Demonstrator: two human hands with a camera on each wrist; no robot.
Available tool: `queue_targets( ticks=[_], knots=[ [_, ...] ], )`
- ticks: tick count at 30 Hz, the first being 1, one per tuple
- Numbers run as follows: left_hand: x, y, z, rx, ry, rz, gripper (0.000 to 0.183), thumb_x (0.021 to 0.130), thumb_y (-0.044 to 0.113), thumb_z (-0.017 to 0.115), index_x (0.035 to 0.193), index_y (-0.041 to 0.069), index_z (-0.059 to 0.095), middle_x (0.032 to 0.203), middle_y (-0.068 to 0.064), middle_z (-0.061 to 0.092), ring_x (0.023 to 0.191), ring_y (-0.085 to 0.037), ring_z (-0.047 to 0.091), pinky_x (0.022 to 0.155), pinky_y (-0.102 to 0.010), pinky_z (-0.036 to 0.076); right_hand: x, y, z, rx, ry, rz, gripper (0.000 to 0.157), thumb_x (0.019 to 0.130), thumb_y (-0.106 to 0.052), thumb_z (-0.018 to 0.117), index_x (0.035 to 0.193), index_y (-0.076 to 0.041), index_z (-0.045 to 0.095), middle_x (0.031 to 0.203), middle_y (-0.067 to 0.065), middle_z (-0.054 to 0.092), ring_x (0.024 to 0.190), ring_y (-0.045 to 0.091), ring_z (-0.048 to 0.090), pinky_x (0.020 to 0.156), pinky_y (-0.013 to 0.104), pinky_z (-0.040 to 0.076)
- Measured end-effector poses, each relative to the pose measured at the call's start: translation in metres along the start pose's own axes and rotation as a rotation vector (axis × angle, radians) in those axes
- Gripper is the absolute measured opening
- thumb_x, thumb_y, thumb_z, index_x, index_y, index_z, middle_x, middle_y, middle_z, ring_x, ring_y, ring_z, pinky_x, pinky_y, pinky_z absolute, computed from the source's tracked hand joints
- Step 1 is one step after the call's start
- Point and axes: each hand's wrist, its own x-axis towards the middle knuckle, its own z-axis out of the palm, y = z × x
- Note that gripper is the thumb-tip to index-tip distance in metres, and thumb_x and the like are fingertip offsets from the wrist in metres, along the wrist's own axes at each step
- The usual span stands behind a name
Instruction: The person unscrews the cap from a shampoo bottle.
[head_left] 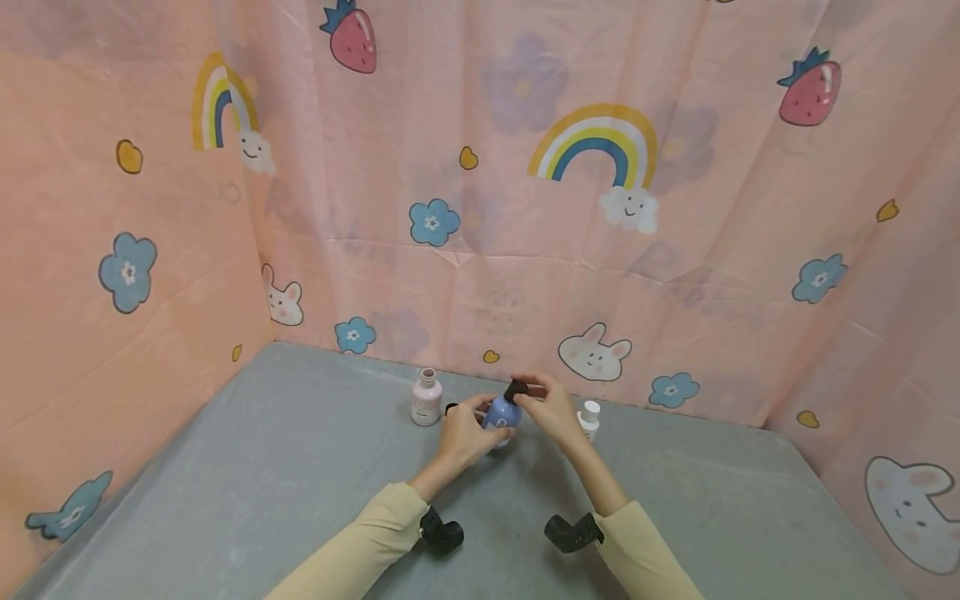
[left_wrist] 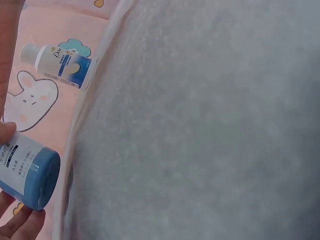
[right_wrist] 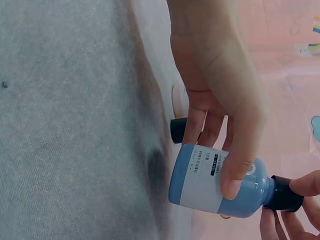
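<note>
My left hand (head_left: 465, 435) holds a blue bottle (right_wrist: 235, 187) with a white label round its body. The bottle tilts to the right, its base low over the table. On its neck is a black cap (right_wrist: 285, 194), pinched between the thumb and fingers of my right hand (head_left: 553, 410). In the left wrist view the blue base (left_wrist: 44, 177) shows, with the left fingertips (left_wrist: 32, 225) under it. A second black cap (right_wrist: 178, 130) shows behind the left hand, which mostly covers it in the head view.
A pale pink bottle (head_left: 426, 402) with an uncovered neck stands left of my hands. To their right is a white bottle (left_wrist: 65, 65) with a white cap and blue label. The grey table (head_left: 262, 500) meets a patterned pink curtain (head_left: 390, 283) behind and at the sides.
</note>
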Motion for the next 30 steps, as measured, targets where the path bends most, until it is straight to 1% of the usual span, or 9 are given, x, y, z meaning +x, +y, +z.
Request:
queue_targets(
  ticks=[5, 8, 11, 14, 16, 18, 23, 27, 30],
  knots=[
    [0.0007, 0.0009, 0.0004, -0.012, 0.015, -0.017, 0.05, 0.069, 0.028, 0.085, 0.111, 0.007, 0.069, 0.094, -0.009, 0.073, 0.077, -0.017, 0.067, 0.067, -0.03, 0.053, 0.0006, 0.0014, 0.0009, 0.016, -0.001, -0.029, 0.038, 0.089, -0.009, 0.064, 0.127, -0.005, 0.059, 0.127, 0.02, 0.061, 0.114, 0.038, 0.059, 0.093, 0.05, 0.05],
    [0.0015, 0.0014, 0.0005, -0.013, 0.031, -0.011, 0.049, 0.067, 0.028, 0.086, 0.109, 0.007, 0.069, 0.093, -0.009, 0.073, 0.077, -0.018, 0.067, 0.068, -0.03, 0.054, 0.001, 0.0022, 0.002, 0.001, 0.028, -0.012, 0.041, 0.088, -0.016, 0.068, 0.127, -0.006, 0.058, 0.125, 0.02, 0.061, 0.111, 0.036, 0.06, 0.092, 0.049, 0.05],
    [0.002, 0.0027, 0.0006, -0.006, 0.05, 0.007, 0.048, 0.066, 0.026, 0.087, 0.106, 0.007, 0.069, 0.091, -0.009, 0.073, 0.077, -0.018, 0.068, 0.068, -0.03, 0.054, 0.001, 0.0016, 0.0028, -0.024, 0.061, 0.025, 0.043, 0.086, -0.023, 0.072, 0.124, -0.006, 0.059, 0.12, 0.019, 0.063, 0.104, 0.032, 0.062, 0.085, 0.042, 0.053],
    [0.0022, 0.0041, 0.0004, 0.002, 0.067, 0.023, 0.047, 0.065, 0.024, 0.088, 0.104, 0.007, 0.069, 0.09, -0.009, 0.073, 0.075, -0.018, 0.068, 0.066, -0.029, 0.054, 0.001, 0.0006, 0.0034, -0.048, 0.076, 0.044, 0.044, 0.082, -0.025, 0.074, 0.119, -0.006, 0.061, 0.115, 0.018, 0.064, 0.095, 0.029, 0.063, 0.074, 0.032, 0.051],
    [0.0022, 0.0044, 0.0005, 0.012, 0.076, 0.03, 0.046, 0.065, 0.025, 0.088, 0.104, 0.007, 0.07, 0.089, -0.008, 0.073, 0.074, -0.017, 0.068, 0.066, -0.028, 0.053, 0.0007, 0.0004, 0.0039, -0.057, 0.078, 0.046, 0.043, 0.081, -0.025, 0.075, 0.117, -0.006, 0.062, 0.114, 0.018, 0.064, 0.091, 0.027, 0.063, 0.071, 0.029, 0.049],
    [0.0017, 0.0042, 0.0009, 0.016, 0.081, 0.041, 0.046, 0.065, 0.025, 0.088, 0.103, 0.007, 0.07, 0.088, -0.008, 0.073, 0.072, -0.016, 0.067, 0.065, -0.027, 0.053, 0.0003, 0.0011, 0.0044, -0.068, 0.082, 0.043, 0.042, 0.081, -0.024, 0.076, 0.116, -0.006, 0.062, 0.113, 0.018, 0.064, 0.09, 0.026, 0.063, 0.071, 0.027, 0.048],
    [0.0008, 0.0037, 0.0009, 0.021, 0.075, 0.051, 0.046, 0.066, 0.025, 0.088, 0.105, 0.008, 0.07, 0.09, -0.008, 0.073, 0.074, -0.017, 0.068, 0.066, -0.029, 0.054, 0.0002, 0.0018, 0.0041, -0.062, 0.07, 0.036, 0.04, 0.081, -0.017, 0.075, 0.117, -0.005, 0.063, 0.116, 0.019, 0.063, 0.093, 0.028, 0.062, 0.074, 0.03, 0.051],
    [0.0006, 0.0035, 0.0009, 0.031, 0.06, 0.038, 0.046, 0.068, 0.027, 0.087, 0.106, 0.008, 0.07, 0.092, -0.008, 0.073, 0.075, -0.017, 0.068, 0.067, -0.029, 0.054, 0.0008, 0.0008, 0.0026, -0.067, 0.041, 0.032, 0.041, 0.082, -0.014, 0.073, 0.121, -0.006, 0.062, 0.12, 0.019, 0.063, 0.1, 0.032, 0.063, 0.079, 0.038, 0.054],
    [0.0014, 0.0034, 0.0009, 0.037, 0.05, 0.03, 0.047, 0.068, 0.028, 0.086, 0.108, 0.008, 0.07, 0.093, -0.008, 0.073, 0.077, -0.018, 0.068, 0.068, -0.03, 0.054, 0.0017, 0.0, 0.0016, -0.064, 0.021, 0.032, 0.046, 0.083, -0.011, 0.071, 0.127, -0.008, 0.059, 0.122, 0.02, 0.062, 0.104, 0.034, 0.062, 0.082, 0.043, 0.054]
  ],
)
